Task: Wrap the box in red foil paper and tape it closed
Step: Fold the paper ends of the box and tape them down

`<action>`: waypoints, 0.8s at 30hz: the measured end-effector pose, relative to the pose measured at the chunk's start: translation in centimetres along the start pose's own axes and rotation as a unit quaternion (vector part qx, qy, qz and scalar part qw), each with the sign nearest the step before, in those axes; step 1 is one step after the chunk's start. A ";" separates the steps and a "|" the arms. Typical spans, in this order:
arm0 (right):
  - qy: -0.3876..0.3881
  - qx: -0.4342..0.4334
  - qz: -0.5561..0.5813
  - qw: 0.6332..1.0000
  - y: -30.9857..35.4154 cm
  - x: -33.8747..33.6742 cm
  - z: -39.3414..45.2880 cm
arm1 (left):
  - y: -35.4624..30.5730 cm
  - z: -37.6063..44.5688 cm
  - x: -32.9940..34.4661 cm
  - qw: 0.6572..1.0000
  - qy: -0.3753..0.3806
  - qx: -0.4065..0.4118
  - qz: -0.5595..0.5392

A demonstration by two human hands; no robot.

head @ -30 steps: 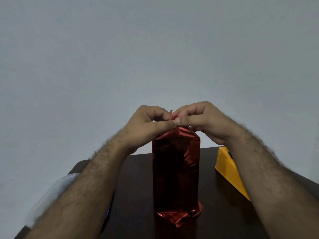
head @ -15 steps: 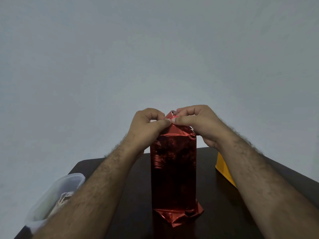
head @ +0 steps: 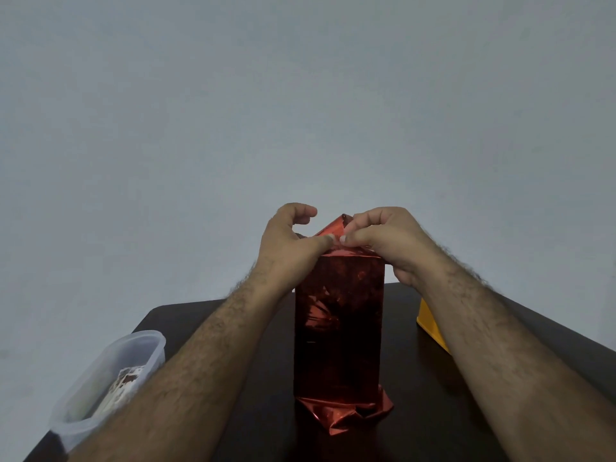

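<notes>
A tall box (head: pixel 338 328) sheathed in glossy, crinkled red foil (head: pixel 343 416) stands upright mid-counter (head: pixel 416 411), which is dark and smooth. Left hand (head: pixel 286 241) and right hand (head: pixel 386 238) both pinch the foil's peaked top flap. A translucent plastic tub (head: pixel 110 375) sits left, a yellow wedge-shaped object (head: pixel 431 323) right.

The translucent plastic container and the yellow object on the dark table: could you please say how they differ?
The translucent plastic container sits at the table's left edge, holding whitish contents; the yellow object is opaque, at the right, largely hidden behind the right forearm. Both rest on the dark table, untouched.
</notes>
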State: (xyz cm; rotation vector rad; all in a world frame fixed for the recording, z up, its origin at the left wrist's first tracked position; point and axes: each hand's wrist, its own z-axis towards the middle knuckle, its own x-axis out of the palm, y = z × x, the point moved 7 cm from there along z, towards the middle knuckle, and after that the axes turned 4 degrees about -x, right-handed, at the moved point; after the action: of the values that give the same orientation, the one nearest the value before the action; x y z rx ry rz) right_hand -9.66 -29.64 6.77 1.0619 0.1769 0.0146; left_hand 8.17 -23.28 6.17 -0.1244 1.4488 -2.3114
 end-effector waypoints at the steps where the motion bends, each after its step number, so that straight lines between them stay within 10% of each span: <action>1: 0.002 0.006 0.000 1.000 0.0 0.0 0.0 | 0.1 0.1 0.0 1.000 -0.002 -0.001 -0.003; 24: 0.017 0.078 0.108 0.991 -1.4 0.2 0.3 | -3.4 -0.4 0.9 0.926 0.018 0.229 0.299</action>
State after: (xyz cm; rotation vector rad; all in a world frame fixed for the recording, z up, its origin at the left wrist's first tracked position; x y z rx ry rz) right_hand -9.54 -30.53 5.67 1.2339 0.0935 0.2180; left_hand 6.21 -21.96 8.87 0.4378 0.7668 -2.0544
